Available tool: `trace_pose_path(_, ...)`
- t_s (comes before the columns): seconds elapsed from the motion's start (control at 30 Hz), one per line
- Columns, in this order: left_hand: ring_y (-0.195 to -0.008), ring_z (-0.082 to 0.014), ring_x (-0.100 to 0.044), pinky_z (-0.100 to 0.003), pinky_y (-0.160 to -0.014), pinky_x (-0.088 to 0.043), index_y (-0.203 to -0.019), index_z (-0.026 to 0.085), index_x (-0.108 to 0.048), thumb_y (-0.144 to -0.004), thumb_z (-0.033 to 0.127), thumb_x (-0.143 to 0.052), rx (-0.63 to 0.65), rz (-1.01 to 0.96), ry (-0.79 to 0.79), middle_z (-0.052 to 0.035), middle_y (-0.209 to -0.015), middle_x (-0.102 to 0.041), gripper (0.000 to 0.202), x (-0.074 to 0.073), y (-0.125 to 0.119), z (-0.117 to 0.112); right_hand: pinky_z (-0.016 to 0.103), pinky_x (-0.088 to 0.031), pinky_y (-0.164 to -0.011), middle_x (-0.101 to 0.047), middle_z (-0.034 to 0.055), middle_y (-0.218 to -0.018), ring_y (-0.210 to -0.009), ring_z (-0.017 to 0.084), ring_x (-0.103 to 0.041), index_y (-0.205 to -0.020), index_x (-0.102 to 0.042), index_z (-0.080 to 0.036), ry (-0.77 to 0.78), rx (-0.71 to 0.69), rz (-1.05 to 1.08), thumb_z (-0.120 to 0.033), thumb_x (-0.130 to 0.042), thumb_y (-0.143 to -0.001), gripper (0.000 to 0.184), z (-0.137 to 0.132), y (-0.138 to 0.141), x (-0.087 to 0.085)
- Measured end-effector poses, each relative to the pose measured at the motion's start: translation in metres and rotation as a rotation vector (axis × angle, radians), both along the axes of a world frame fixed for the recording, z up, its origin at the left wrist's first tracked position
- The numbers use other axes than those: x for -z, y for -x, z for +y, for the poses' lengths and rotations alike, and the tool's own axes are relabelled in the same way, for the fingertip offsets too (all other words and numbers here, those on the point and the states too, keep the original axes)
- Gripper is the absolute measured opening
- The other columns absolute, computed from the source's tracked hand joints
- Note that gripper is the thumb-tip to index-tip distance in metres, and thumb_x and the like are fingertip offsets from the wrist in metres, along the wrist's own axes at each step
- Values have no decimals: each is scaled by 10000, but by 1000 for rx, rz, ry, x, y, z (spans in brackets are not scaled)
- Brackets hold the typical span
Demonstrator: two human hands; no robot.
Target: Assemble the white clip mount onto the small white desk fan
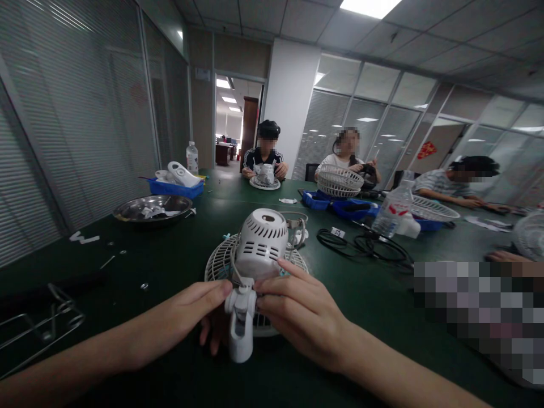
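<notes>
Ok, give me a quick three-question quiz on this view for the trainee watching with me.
1. True or false: the left hand and the right hand both touch the white fan.
2. Multiple choice: the fan's motor housing rests on A) a blue bin, B) its white grille, C) a metal tray.
3. Fill in: the coiled black cable lies to the person's ____ of the fan, near the water bottle.
Key: 1 true; 2 B; 3 right.

Bare left hand, bare right hand, bare forearms
</notes>
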State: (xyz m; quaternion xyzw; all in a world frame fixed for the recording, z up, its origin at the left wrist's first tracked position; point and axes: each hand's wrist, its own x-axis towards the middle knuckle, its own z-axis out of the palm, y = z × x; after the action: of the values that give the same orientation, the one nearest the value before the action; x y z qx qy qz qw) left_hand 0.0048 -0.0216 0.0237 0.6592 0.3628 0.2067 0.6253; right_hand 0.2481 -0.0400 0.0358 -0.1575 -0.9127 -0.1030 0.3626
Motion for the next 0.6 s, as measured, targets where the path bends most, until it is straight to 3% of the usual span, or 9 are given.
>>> trace_pose_path(0.13, -601, -118, -607, -176, -445, -433, -953, 154, -552, -888, 573, -515, 76, -48, 144, -51, -796, -678, 426, -7, 1, 2, 349, -319, -1150, -700, 69, -1035, -968, 113, -649, -1024, -612, -122, 8, -9, -10, -77, -497, -926, 158, -1, -2, 1)
trace_pose_path(0.23, -617, -93, -603, -115, -398, -425, -973, 161, -523, -860, 461, -630, 65, -70, 166, -27, -828, -667, 338, -7, 3, 4, 352, -315, -1154, -693, 76, -1057, -971, 116, -646, -1027, -617, -112, 21, -11, -14, -51, -523, -906, 165, 1, -5, 3)
trace_pose_path(0.37, -688, -108, -627, -94, -403, -441, -1007, 195, -465, -748, 329, -779, -27, -66, 69, -8, -884, -671, 428, -2, 4, 3, 352, -326, -1152, -688, 83, -1053, -998, 119, -639, -1050, -617, -98, 49, -36, 22, -46, -557, -896, 173, 4, -5, 5)
trace_pose_path(0.5, -530, -37, -541, -116, -420, -444, -984, 195, -467, -767, 329, -761, -85, -54, -39, 2, -892, -669, 389, -2, 2, -1, 375, -344, -1146, -677, 84, -1081, -1036, 123, -627, -1082, -608, -105, 89, -44, 61, -57, -584, -888, 201, 3, -4, 7)
trace_pose_path(0.6, -581, -64, -572, -131, -438, -454, -989, 184, -483, -752, 330, -771, -78, -2, -33, -9, -891, -672, 401, -9, -1, -3, 397, -359, -1135, -679, 80, -1074, -1011, 126, -635, -1072, -606, -112, 88, -31, 68, -42, -580, -879, 206, 3, -3, 8)
